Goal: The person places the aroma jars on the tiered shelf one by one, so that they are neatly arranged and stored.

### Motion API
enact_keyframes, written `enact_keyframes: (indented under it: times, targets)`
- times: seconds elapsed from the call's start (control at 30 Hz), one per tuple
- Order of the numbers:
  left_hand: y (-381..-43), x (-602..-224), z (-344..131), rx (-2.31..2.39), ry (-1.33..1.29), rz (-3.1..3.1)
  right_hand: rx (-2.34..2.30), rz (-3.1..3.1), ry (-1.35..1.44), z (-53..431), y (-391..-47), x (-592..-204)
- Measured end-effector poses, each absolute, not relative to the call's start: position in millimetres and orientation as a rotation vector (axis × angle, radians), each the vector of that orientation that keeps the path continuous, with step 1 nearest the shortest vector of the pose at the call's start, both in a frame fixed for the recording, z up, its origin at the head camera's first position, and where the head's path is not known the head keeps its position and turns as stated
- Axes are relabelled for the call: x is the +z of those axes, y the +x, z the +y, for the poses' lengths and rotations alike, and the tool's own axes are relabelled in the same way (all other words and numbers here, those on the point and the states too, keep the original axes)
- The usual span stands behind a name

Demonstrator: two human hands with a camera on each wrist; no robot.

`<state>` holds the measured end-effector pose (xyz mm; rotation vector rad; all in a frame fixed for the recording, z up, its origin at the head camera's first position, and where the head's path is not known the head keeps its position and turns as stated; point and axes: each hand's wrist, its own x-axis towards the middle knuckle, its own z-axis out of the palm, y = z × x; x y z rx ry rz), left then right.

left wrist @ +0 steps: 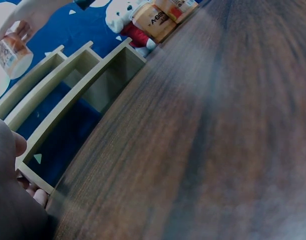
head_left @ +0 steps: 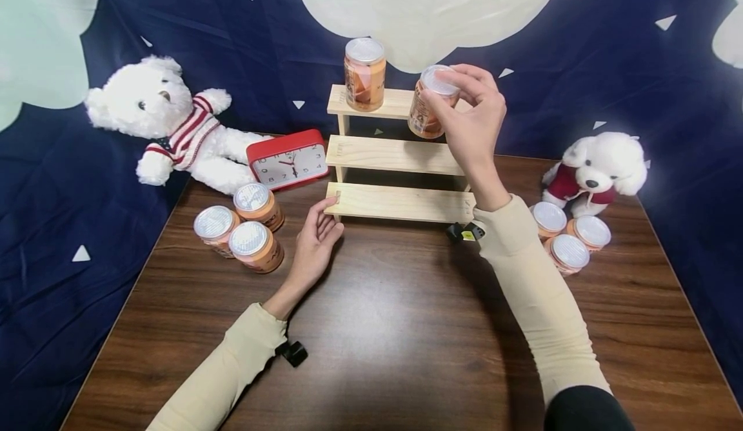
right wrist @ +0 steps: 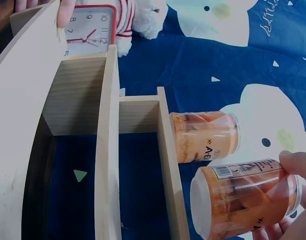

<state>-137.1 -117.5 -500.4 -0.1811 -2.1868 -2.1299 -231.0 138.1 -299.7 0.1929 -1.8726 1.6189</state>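
Observation:
My right hand (head_left: 476, 111) pinches an orange-labelled can (head_left: 426, 110) near its silver lid, between thumb and fingers. In the right wrist view the base of this can (right wrist: 237, 197) stands off the top board of a three-step wooden stand (head_left: 400, 202). A similar can (head_left: 364, 76) stands upright on the left end of that top step. Down at the left end of the lowest step, my left hand (head_left: 313, 244) holds the stand; in the left wrist view the thumb (left wrist: 18, 145) lies by the board's corner, with other fingertips (left wrist: 40, 196) lower down.
Three cans (head_left: 255, 247) stand grouped at left, and three more cans (head_left: 569, 253) at right. A red alarm clock (head_left: 290, 160) leans beside the stand. Behind are a white teddy bear (head_left: 157, 115) and a white plush dog (head_left: 604, 166). Blue cloth (head_left: 46, 289) hangs around the wooden table (head_left: 395, 353).

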Motion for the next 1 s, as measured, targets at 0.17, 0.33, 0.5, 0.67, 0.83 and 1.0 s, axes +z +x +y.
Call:
enact_keyframes:
  times: [0.17,0.33,0.5,0.67,0.83,1.0]
  targets:
    - [-137,-500,-118,-2.137,-0.182,-2.189,1.605,-1.878,0.181,136,-241,-306]
    - [-137,-499,-118,-2.144,-0.176,-2.187,1.607,-1.898,0.181,130,-236,-301]
    - [-137,-498,-118,-2.141,-0.173,-2.19,1.584,-1.931,0.185,126,-235,-297]
    - [-137,-498,-119,-2.146,-0.168,-2.188,1.58,-1.963,0.196,127,-244,-299]
    - [-137,-499,-119,-2.131,-0.172,-2.194,1.575,-1.976,0.211,133,-264,-311]
    - [-137,-501,-118,-2.112,-0.172,-2.204,1.566,-1.966,0.22,136,-273,-318]
